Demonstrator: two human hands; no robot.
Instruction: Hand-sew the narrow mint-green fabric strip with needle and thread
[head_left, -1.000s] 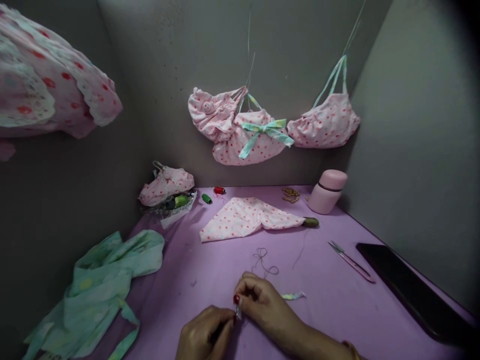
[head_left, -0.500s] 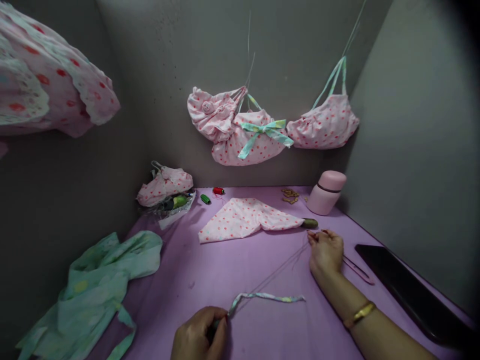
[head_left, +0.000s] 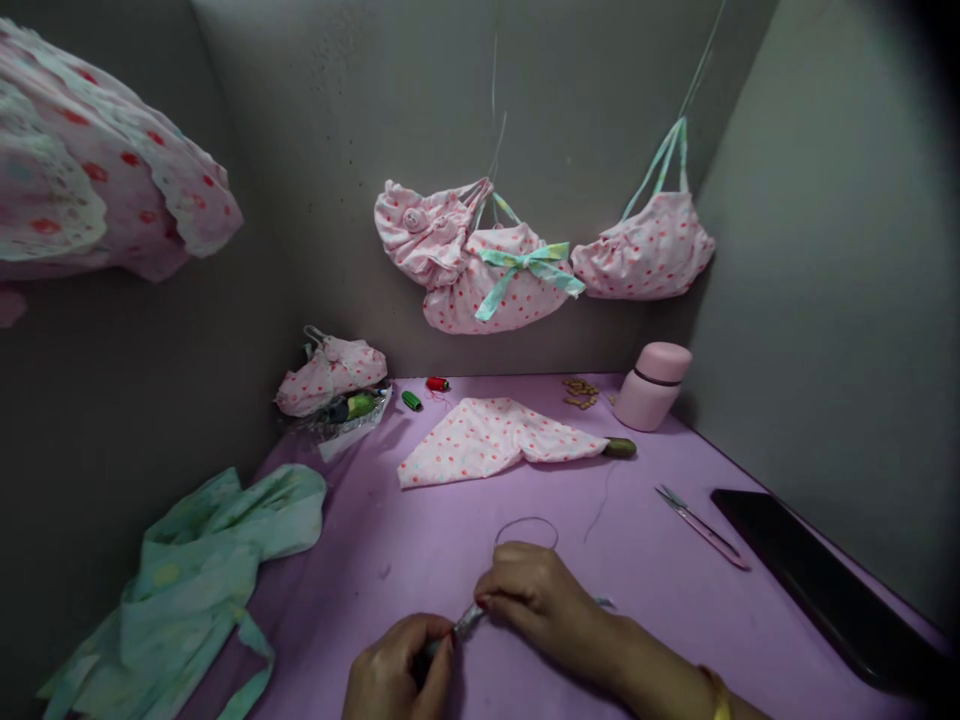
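A thin fabric strip (head_left: 466, 622) in pale green and white lies low in the middle of the view. My left hand (head_left: 401, 668) pinches one end of it between thumb and forefinger. Just to the right, my right hand (head_left: 551, 605) has its fingertips closed on the same strip; whether a needle is between them is hidden. The strip's far tip (head_left: 604, 602) shows beyond my right hand. A dark thread (head_left: 529, 519) loops up behind the right fingers, and a loose length of it trails further right on the cloth.
Pink-handled scissors (head_left: 705, 530) and a black flat object (head_left: 817, 590) lie right. A dotted pink cloth (head_left: 495, 440), pink flask (head_left: 652, 387), peanuts (head_left: 580, 392) and red (head_left: 437, 384) and green thread spools (head_left: 411, 400) are behind. Green fabric (head_left: 202, 560) lies left; dotted pouches (head_left: 510, 275) hang above.
My right hand has come from beside the scissors down and left to the strip. The thread, stretched taut before, is now slack and looped. My left hand stays in place.
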